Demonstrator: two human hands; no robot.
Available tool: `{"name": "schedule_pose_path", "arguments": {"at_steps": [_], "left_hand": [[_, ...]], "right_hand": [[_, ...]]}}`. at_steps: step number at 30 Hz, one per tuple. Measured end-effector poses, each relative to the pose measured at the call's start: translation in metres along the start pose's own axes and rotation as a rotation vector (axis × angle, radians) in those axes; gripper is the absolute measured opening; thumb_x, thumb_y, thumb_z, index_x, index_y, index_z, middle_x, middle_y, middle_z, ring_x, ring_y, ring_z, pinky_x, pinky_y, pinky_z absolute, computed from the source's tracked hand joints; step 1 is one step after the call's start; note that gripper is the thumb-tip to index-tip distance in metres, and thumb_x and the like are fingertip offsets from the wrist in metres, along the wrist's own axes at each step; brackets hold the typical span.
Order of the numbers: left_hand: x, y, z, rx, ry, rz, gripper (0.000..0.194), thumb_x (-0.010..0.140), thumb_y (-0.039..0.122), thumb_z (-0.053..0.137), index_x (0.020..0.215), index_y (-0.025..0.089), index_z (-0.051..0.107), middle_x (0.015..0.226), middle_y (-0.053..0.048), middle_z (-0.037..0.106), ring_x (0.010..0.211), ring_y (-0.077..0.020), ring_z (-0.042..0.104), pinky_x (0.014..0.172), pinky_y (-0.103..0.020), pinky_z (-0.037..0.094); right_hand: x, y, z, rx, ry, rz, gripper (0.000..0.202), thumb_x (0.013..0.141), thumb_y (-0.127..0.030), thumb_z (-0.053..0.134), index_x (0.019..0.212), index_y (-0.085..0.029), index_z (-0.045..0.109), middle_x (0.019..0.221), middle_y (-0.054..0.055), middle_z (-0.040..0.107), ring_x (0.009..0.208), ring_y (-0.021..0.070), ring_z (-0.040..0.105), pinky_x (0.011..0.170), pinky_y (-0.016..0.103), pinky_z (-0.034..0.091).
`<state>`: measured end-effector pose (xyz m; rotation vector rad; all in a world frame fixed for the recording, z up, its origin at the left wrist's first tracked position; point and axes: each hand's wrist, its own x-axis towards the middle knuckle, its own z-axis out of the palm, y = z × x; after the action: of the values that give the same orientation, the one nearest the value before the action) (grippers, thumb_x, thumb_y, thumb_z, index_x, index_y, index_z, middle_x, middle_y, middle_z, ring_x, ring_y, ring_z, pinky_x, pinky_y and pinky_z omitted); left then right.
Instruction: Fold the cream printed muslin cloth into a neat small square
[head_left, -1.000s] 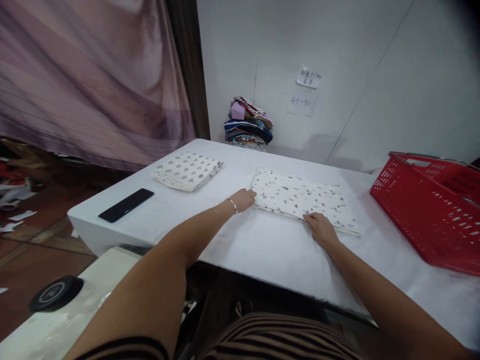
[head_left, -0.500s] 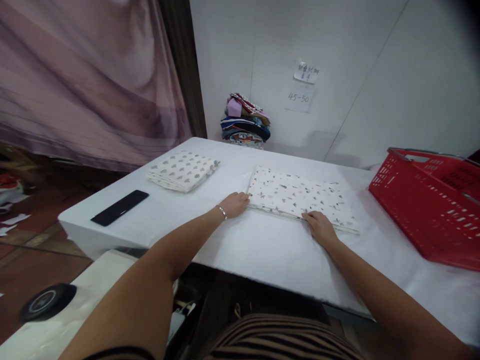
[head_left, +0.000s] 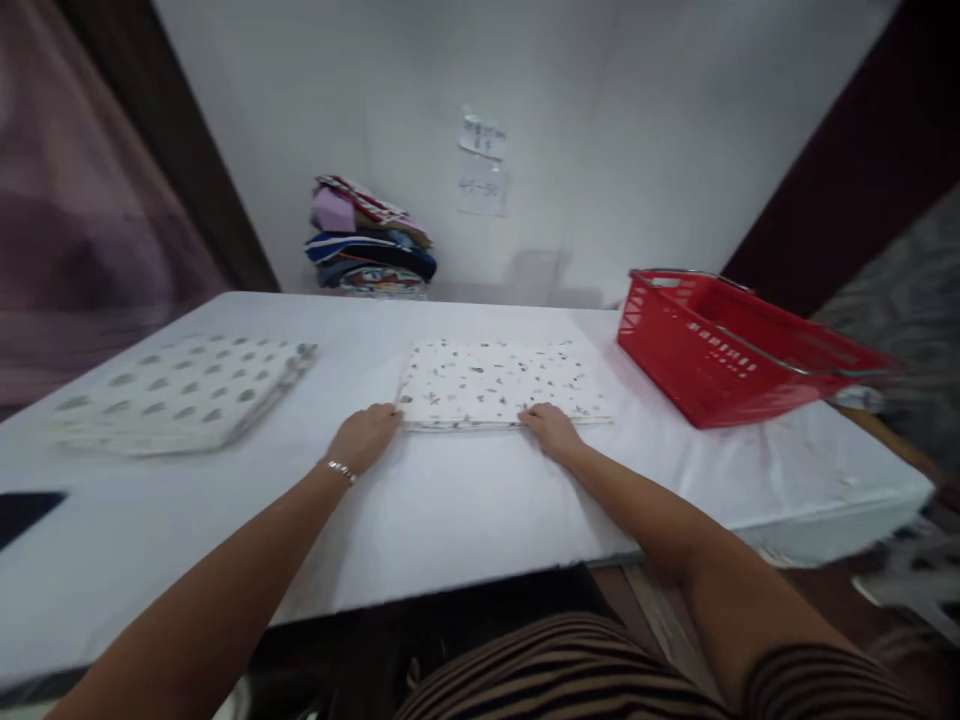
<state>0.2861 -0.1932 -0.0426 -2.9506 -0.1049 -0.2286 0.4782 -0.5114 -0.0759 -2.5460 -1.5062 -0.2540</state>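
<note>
A white folded cloth (head_left: 495,380) with small dark printed figures lies flat in the middle of the table. My left hand (head_left: 367,437), with a bracelet at the wrist, has its fingers closed at the near left corner of this cloth. On the near edge, right of its middle, my right hand (head_left: 551,430) pinches the layers between thumb and fingers. Farther left lies a second folded cloth (head_left: 180,395) with grey heart-like prints, apart from both hands.
The white-covered table (head_left: 450,520) runs along the wall. A red plastic basket (head_left: 720,350) stands at its right. Piled fabrics (head_left: 371,240) rise at the back. Part of a dark flat object (head_left: 26,512) shows at the left. Paper signs (head_left: 482,165) hang on the wall.
My view has turned to the right, so the table and wall things sit farther left and more of the basket shows. Both hands stay at the near edge of the printed cloth.
</note>
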Motion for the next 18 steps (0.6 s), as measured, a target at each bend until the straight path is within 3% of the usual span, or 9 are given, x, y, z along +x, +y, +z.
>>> {"name": "schedule_pose_path", "arguments": {"at_steps": [4,8,13,15,18], "left_hand": [[-0.002,0.005,0.005,-0.084,-0.055,-0.143,0.039,0.088,0.025,0.030,0.119,0.021,0.054,0.112,-0.010,0.060,0.097,-0.0244,0.056,0.075,-0.035,0.045],[-0.002,0.018,-0.002,-0.186,-0.099,-0.293,0.047,0.090,0.041,0.027,0.123,0.019,0.052,0.114,-0.009,0.061,0.107,-0.0264,0.051,0.081,-0.036,0.045],[0.005,0.032,-0.010,-0.288,-0.130,-0.502,0.052,0.091,0.047,0.019,0.118,0.023,0.056,0.113,-0.007,0.062,0.105,-0.0273,0.052,0.082,-0.038,0.044],[0.008,0.035,-0.010,-0.322,-0.111,-0.563,0.054,0.090,0.049,0.017,0.116,0.025,0.058,0.109,-0.009,0.064,0.102,-0.0289,0.054,0.080,-0.040,0.044],[0.012,0.038,-0.008,-0.367,-0.082,-0.638,0.053,0.089,0.049,0.019,0.115,0.025,0.059,0.108,-0.012,0.064,0.101,-0.0313,0.055,0.078,-0.041,0.045]], "right_hand": [[0.003,0.004,0.002,0.000,0.014,-0.015,0.036,0.086,-0.015,0.045,0.119,-0.023,0.057,0.109,0.007,0.057,0.098,0.0199,0.046,0.084,0.030,0.033],[0.003,0.003,0.004,0.019,0.039,-0.034,0.037,0.084,-0.012,0.046,0.117,-0.023,0.058,0.110,0.006,0.057,0.098,0.0193,0.047,0.086,0.030,0.034],[-0.009,0.013,-0.005,0.154,0.213,-0.036,0.041,0.084,-0.012,0.044,0.123,-0.018,0.053,0.118,0.009,0.057,0.107,0.0193,0.048,0.092,0.032,0.036],[-0.020,0.031,-0.017,0.180,0.310,0.081,0.039,0.083,-0.015,0.046,0.120,-0.017,0.056,0.120,0.009,0.057,0.110,0.0204,0.047,0.095,0.035,0.035],[-0.037,0.068,-0.042,0.193,0.307,0.539,0.032,0.085,-0.023,0.045,0.110,-0.017,0.062,0.114,0.010,0.060,0.108,0.0210,0.050,0.091,0.033,0.037]]}}
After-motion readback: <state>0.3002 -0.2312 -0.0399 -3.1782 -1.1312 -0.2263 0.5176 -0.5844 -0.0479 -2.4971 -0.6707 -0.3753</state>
